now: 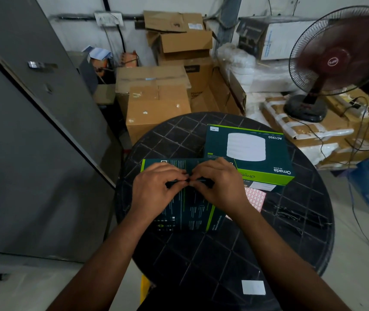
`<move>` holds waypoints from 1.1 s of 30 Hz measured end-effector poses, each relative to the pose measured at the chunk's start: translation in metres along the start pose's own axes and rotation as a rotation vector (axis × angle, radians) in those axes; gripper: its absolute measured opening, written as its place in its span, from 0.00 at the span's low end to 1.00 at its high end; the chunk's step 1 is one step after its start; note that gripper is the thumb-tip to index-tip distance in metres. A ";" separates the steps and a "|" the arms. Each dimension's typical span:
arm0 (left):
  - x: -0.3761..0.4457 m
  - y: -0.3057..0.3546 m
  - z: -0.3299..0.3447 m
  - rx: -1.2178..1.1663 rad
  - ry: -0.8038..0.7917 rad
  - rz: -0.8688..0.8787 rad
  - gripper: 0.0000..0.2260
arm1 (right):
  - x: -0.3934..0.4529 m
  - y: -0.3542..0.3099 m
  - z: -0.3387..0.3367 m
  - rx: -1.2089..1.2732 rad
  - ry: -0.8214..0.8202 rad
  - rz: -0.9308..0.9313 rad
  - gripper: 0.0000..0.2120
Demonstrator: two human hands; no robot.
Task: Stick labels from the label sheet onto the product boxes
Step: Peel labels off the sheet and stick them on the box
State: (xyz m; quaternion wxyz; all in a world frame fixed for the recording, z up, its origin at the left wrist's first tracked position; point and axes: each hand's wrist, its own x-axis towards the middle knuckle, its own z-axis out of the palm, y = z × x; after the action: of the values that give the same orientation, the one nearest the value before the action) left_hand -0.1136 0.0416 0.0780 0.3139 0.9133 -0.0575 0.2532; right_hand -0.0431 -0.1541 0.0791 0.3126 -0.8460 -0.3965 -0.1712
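Two dark green product boxes lie on the round black table (224,254). The near box (185,214) sits under my hands. The far box (246,149) shows a white device picture and has a small white label (214,129) at its far left corner. A pink label sheet (255,198) lies partly under the far box, right of my right wrist. My left hand (156,187) and my right hand (219,185) meet above the near box. Each pinches one end of a thin black pen-like object (206,182) held level between them.
A small white square (253,287) lies on the table's near right part. Cardboard cartons (156,108) stand behind the table. A maroon pedestal fan (336,61) stands at the right, with cables on the floor. A grey metal cabinet (33,131) fills the left.
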 end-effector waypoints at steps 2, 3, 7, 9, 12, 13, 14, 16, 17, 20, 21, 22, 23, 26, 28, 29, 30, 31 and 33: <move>-0.001 0.000 0.000 -0.013 -0.001 0.032 0.06 | -0.001 -0.002 0.003 -0.043 0.002 -0.020 0.05; -0.001 -0.002 -0.002 -0.024 -0.019 0.049 0.07 | -0.003 0.001 0.002 -0.059 -0.001 -0.031 0.04; -0.010 -0.030 -0.020 0.149 -0.122 -0.013 0.15 | -0.026 0.034 -0.021 -0.030 0.125 0.168 0.07; -0.018 -0.046 -0.029 -0.076 -0.120 -0.157 0.15 | -0.035 0.040 -0.024 0.070 0.148 0.281 0.07; -0.022 -0.056 -0.027 -0.317 -0.055 -0.209 0.15 | -0.037 0.034 -0.020 0.207 0.151 0.364 0.09; -0.020 -0.059 -0.026 -0.352 -0.038 -0.228 0.15 | -0.036 0.035 -0.023 0.298 0.165 0.415 0.09; -0.020 -0.061 -0.026 -0.379 -0.031 -0.240 0.15 | -0.037 0.037 -0.028 0.380 0.168 0.460 0.09; -0.021 -0.065 -0.029 -0.492 -0.061 -0.255 0.17 | -0.042 0.044 -0.036 0.440 0.156 0.482 0.12; -0.021 -0.067 -0.031 -0.561 -0.082 -0.275 0.18 | -0.045 0.045 -0.037 0.456 0.158 0.477 0.13; -0.022 -0.069 -0.027 -0.639 -0.044 -0.308 0.18 | -0.048 0.044 -0.036 0.528 0.208 0.481 0.12; -0.023 -0.070 -0.025 -0.666 -0.026 -0.321 0.17 | -0.047 0.047 -0.035 0.529 0.210 0.469 0.11; -0.025 -0.072 -0.023 -0.710 -0.009 -0.352 0.14 | -0.048 0.051 -0.035 0.561 0.193 0.473 0.11; -0.026 -0.074 -0.021 -0.795 0.008 -0.393 0.11 | -0.050 0.054 -0.035 0.637 0.168 0.501 0.11; -0.035 -0.078 -0.017 -1.058 0.055 -0.530 0.23 | -0.061 0.061 -0.032 0.915 0.210 0.663 0.15; -0.040 -0.075 -0.012 -1.163 0.083 -0.565 0.25 | -0.072 0.064 -0.024 1.002 0.271 0.757 0.18; -0.042 -0.072 -0.010 -1.153 0.083 -0.554 0.23 | -0.078 0.066 -0.020 1.016 0.240 0.782 0.20; -0.044 -0.068 -0.008 -1.076 0.080 -0.546 0.21 | -0.086 0.070 -0.014 1.013 0.157 0.804 0.25; -0.045 -0.063 -0.008 -0.967 0.078 -0.533 0.22 | -0.094 0.072 -0.008 1.005 0.033 0.823 0.32; -0.044 -0.051 -0.009 -0.625 0.085 -0.466 0.30 | -0.109 0.073 0.003 0.910 -0.224 0.826 0.40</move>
State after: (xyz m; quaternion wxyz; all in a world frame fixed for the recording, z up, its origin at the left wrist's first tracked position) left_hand -0.1421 0.0850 0.0346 0.6282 0.7508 0.0901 0.1832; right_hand -0.0543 -0.2492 -0.0099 0.6386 -0.7245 -0.1003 0.2395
